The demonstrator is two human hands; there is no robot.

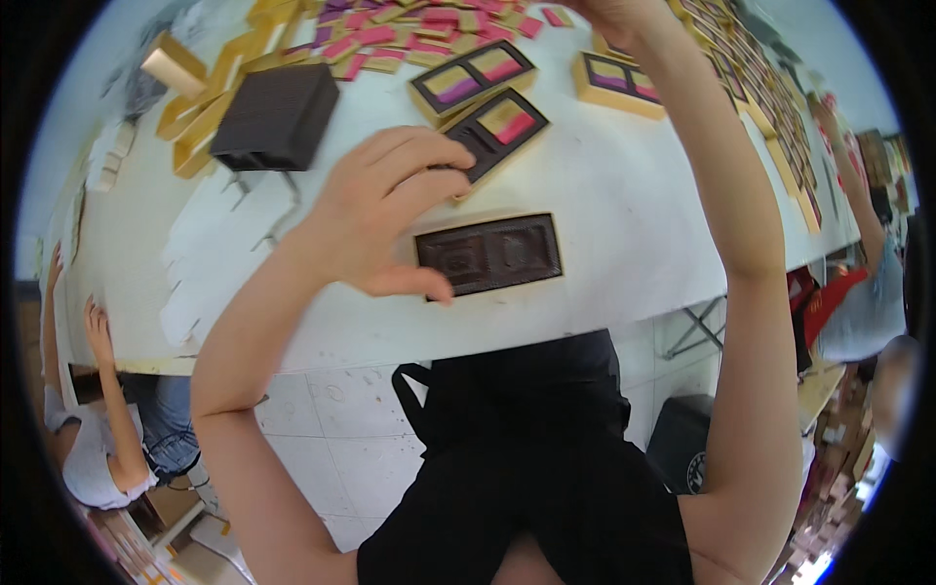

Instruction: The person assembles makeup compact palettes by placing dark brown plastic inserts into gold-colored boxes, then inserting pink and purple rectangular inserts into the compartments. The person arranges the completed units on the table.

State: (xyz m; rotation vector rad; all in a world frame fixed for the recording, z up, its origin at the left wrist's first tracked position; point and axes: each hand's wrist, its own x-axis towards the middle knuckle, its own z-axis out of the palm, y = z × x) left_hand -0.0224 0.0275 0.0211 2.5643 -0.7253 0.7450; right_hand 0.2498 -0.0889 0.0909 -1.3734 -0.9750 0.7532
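My left hand (395, 200) is open, its fingertips over the left end of a gold-edged box (478, 174). That box has a dark insert, and one gold-and-pink packet (509, 123) lies in its right compartment. Below the fingers, close to my thumb, is another gold box with a dark brown two-compartment tray (490, 254) and no packets in it. My right hand (614, 18) reaches to the far edge of the picture, near the packet pile; its fingers are cut off. A box with two packets (473, 80) sits just beyond the left hand.
Many pink, purple and gold packets (429, 29) are heaped at the back. Stacked dark trays (278, 115) and gold box frames (200, 122) stand on the left. Another filled box (622, 86) is near my right forearm; rows of filled boxes (770, 107) line the right. Other people sit at both sides.
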